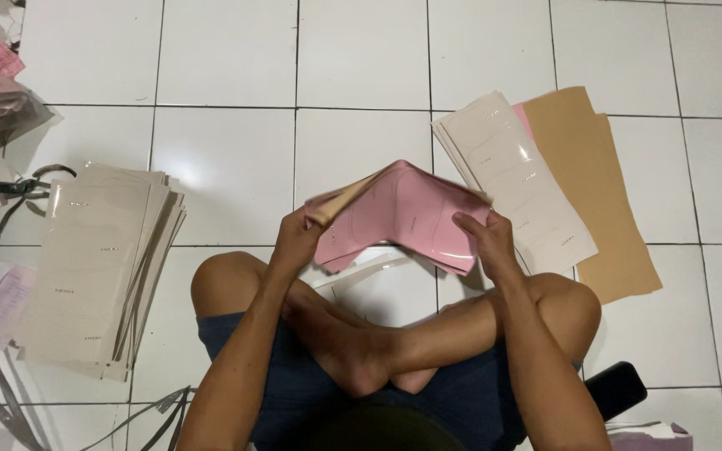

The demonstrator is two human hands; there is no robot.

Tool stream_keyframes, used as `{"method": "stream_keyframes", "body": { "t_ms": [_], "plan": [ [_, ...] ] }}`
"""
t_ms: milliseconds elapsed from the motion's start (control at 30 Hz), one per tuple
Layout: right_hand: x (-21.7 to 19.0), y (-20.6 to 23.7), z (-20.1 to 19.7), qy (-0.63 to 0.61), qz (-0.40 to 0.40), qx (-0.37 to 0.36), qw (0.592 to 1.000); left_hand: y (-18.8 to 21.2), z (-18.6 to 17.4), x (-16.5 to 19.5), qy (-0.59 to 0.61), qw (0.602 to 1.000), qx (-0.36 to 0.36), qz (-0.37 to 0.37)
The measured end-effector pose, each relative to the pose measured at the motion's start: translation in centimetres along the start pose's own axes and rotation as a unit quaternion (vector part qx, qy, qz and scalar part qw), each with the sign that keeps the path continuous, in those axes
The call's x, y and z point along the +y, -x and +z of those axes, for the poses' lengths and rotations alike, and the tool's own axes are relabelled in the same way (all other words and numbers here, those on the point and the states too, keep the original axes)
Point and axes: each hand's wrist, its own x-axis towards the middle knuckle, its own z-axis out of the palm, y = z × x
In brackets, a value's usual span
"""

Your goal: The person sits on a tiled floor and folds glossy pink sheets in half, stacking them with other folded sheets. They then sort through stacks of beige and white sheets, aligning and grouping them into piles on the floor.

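Note:
I sit cross-legged on a white tiled floor. Both hands hold a bent stack of pink glossy sheets [403, 213] with a tan backing edge at its left. My left hand [294, 238] grips the stack's left end. My right hand [482, 236] pinches the right end, thumb on top. The stack arches upward between them, above my knees. Under it lies a single pale sheet [378, 280] on the floor.
A thick pile of beige glossy sheets [98, 267] lies at my left. Another cream pile [516, 179] rests on tan sheets [599, 192] at the right. Scissors [18, 185] and strips lie far left. A black object [616, 388] sits by my right thigh.

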Motion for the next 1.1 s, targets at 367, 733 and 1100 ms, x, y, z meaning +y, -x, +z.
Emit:
{"method": "stream_keyframes", "body": {
  "t_ms": [367,733,1100],
  "plan": [
    [3.5,-1.2,0.9,0.326,0.071,0.050,0.941,-0.9,-1.0,-4.2,-0.238,0.962,0.112,-0.079],
    [0.4,1.8,2.4,0.525,-0.247,0.099,0.809,1.4,0.0,-3.1,-0.424,0.893,0.148,0.003],
    [-5.8,-6.9,4.3,0.262,-0.071,0.087,0.959,-4.9,-4.7,4.3,-0.261,0.947,0.176,0.065]
  ]
}}
